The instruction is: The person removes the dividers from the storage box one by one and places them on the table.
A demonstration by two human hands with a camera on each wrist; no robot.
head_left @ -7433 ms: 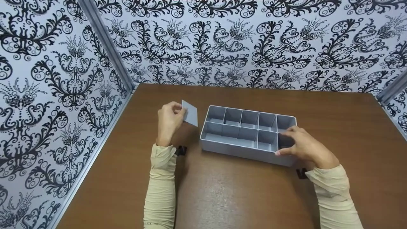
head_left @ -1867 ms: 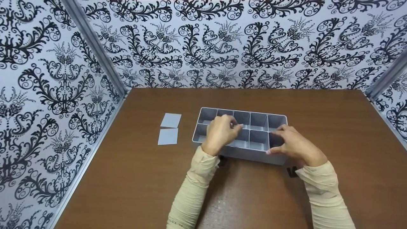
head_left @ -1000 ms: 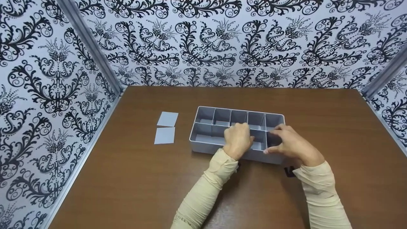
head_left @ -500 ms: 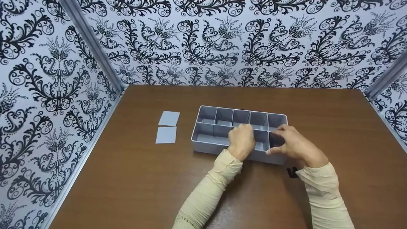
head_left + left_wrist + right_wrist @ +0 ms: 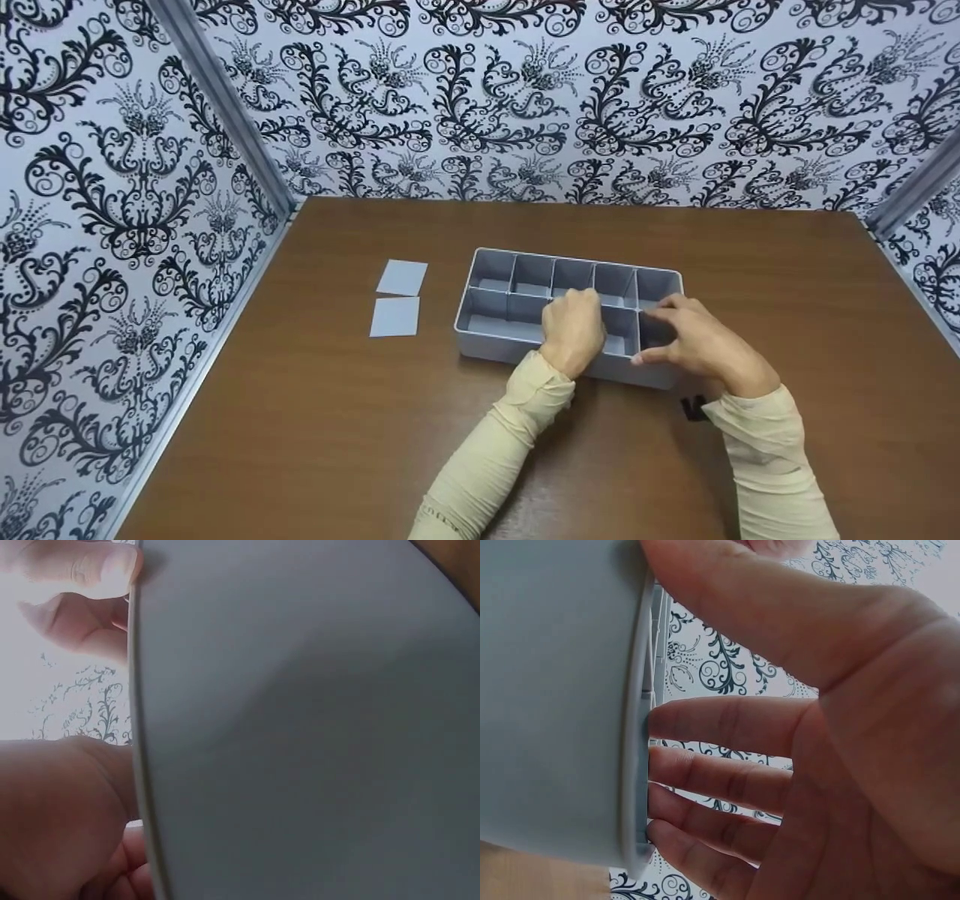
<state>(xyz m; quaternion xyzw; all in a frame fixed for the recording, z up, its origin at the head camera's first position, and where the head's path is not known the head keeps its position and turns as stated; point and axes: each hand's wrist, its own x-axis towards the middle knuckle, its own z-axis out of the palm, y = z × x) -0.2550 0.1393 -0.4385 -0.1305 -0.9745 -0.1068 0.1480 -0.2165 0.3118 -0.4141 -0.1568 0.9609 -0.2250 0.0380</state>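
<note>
- sitting on a brown wood-grain table [image 5: 375,420], slightly right of its middle: a grey plastic compartment tray [image 5: 495,346], long side toward the person, split in two rows by a long central wall and short cross dividers.
- closing in the table on three sides: walls [image 5: 525,97] papered white with black floral scrollwork, with pale metal corner strips [image 5: 225,105] running up at back left and back right.
- lying flat on the table, well left of the tray: two loose grey divider plates [image 5: 395,316], one just behind the other, nearly touching.
- reaching over the near row around the tray's middle: left hand [image 5: 574,330], fingers curled down onto a cross divider [image 5: 621,330]; looking pinched at its top edge, though not possible to tell for certain from the head view.
- filling the left wrist view: the tray's grey outer wall [image 5: 300,735], with fingertips [image 5: 82,570] showing over its rim.
- holding the tray's right end: right hand [image 5: 701,345], thumb against the near outer wall, fingers hooked over the rim into the end compartment.
- showing the same in the right wrist view: thumb across the grey wall [image 5: 555,690], the other fingers [image 5: 720,727] curving in behind the rim.
- covering both arms: cream sleeves [image 5: 487,465], with a black wrist mount [image 5: 694,409] peeking out by the right cuff.
- showing no readable brand, label or writing on tray, plates or table.
</note>
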